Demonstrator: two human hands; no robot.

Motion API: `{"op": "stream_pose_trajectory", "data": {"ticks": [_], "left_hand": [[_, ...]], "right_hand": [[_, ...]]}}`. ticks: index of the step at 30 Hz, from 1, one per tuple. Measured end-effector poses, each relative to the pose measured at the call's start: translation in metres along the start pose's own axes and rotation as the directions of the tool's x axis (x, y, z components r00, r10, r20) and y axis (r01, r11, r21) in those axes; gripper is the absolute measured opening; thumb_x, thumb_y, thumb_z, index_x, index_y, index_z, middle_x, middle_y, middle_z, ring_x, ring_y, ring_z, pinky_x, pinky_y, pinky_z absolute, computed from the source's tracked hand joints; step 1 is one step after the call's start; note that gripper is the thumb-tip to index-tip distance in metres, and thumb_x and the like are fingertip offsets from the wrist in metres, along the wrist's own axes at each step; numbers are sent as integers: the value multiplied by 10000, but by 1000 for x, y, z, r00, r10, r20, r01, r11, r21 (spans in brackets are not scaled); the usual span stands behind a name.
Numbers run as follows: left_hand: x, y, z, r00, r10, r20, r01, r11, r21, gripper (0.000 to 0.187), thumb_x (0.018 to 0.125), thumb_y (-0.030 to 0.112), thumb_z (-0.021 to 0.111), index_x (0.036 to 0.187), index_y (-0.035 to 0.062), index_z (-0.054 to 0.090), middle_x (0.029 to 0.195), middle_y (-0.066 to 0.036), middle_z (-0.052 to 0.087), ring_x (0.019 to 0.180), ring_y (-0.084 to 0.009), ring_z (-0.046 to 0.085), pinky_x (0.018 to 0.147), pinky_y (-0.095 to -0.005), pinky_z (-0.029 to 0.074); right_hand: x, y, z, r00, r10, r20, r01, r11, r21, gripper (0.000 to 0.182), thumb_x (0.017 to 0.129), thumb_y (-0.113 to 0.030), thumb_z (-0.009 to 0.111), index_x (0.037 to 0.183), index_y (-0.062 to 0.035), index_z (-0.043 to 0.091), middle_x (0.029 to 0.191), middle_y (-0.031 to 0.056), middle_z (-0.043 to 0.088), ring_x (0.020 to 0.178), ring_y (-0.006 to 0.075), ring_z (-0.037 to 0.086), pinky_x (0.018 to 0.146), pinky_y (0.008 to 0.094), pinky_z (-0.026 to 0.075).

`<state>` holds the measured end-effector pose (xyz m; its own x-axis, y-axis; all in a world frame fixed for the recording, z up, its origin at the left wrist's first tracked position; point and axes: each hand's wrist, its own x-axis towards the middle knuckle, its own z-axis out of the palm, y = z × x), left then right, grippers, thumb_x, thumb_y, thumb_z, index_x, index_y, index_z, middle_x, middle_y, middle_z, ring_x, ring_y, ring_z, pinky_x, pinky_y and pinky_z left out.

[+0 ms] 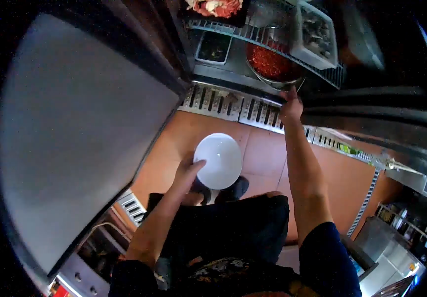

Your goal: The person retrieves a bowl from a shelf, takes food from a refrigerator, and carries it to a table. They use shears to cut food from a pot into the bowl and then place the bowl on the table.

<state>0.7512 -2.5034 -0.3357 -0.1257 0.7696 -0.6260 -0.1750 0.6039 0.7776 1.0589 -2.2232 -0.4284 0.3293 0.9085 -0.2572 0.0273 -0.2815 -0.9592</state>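
My left hand (189, 171) grips an empty white bowl (219, 159) by its left side, thumb over the rim. The bowl's open inside faces up, above the tiled floor and my feet. My right hand (291, 105) reaches forward into an open fridge. Its fingers are closed at the near rim of a round metal pot (269, 82), partly hidden by the hand itself. Chopped red food (271, 62) fills the pot, which sits on the fridge's bottom under a wire shelf (253, 35).
The wide grey fridge door (84, 128) stands open at left. A white tub (316, 37) of dark pieces and a plate of meat (218, 7) are above. A white tray (213, 48) of dark food lies left of the pot. Slotted metal drain covers (218, 103) run along the fridge's foot.
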Motion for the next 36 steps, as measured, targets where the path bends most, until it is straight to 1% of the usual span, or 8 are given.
{"op": "stream_pose_trajectory", "data": {"ticks": [1,7,10,17,25,30,33,36], "left_hand": [[30,-8,8,1000,5,7,-5,1000,-14,553,855,271,682,1297,-27,534,1192,-164,632,1112,-257,588,984,-357,447],[147,-36,33,995,-92,-48,103,934,341,723,783,460,721,1331,31,526,1218,-208,636,1133,-329,611,976,-384,464],[150,22,40,988,86,125,-131,897,422,749,778,490,712,1355,55,514,1235,-219,631,1139,-326,614,965,-386,473],[178,22,56,953,223,207,-281,907,314,623,789,425,716,1258,35,592,1133,-193,671,1033,-283,654,899,-361,498],[166,28,58,962,90,260,-177,925,336,716,762,457,747,1326,60,556,1187,-177,646,1069,-278,620,954,-370,469],[150,33,51,958,88,274,-178,930,323,640,780,392,738,1294,50,570,1106,-172,677,1010,-276,640,925,-368,483],[151,21,45,958,167,232,-241,907,345,610,794,359,735,1293,52,565,1084,-149,681,971,-253,648,894,-363,498],[149,11,36,945,257,201,-318,863,393,611,772,377,719,1245,14,588,971,-156,707,833,-229,683,768,-344,532]], "right_hand": [[1,-16,8,959,280,-53,-256,928,270,227,975,-249,560,1122,-111,663,958,65,693,805,135,627,495,274,399],[26,-9,29,983,176,-46,-161,960,231,145,910,-227,672,951,-90,648,789,14,616,583,92,481,455,230,334],[23,-17,36,987,160,3,-158,967,199,109,887,-175,672,831,-125,592,697,-4,540,554,94,444,456,229,328],[68,-8,14,974,224,-26,-205,928,311,172,933,-176,568,1077,-95,615,738,48,560,580,153,489,520,306,394],[109,-50,-8,978,188,-84,-119,849,515,103,984,-131,450,948,-116,546,824,39,584,573,79,515,444,182,356],[274,1,-86,988,8,-157,-6,1000,12,188,978,-122,487,1103,-61,613,985,72,640,758,200,596,597,279,512],[230,-43,-42,978,32,-206,87,835,543,243,983,-195,527,1155,-83,657,1040,76,676,853,211,629,652,342,532],[249,-51,-34,991,0,-137,78,826,559,245,983,-197,525,1155,-84,657,1040,74,676,857,211,630,655,341,531]]}}
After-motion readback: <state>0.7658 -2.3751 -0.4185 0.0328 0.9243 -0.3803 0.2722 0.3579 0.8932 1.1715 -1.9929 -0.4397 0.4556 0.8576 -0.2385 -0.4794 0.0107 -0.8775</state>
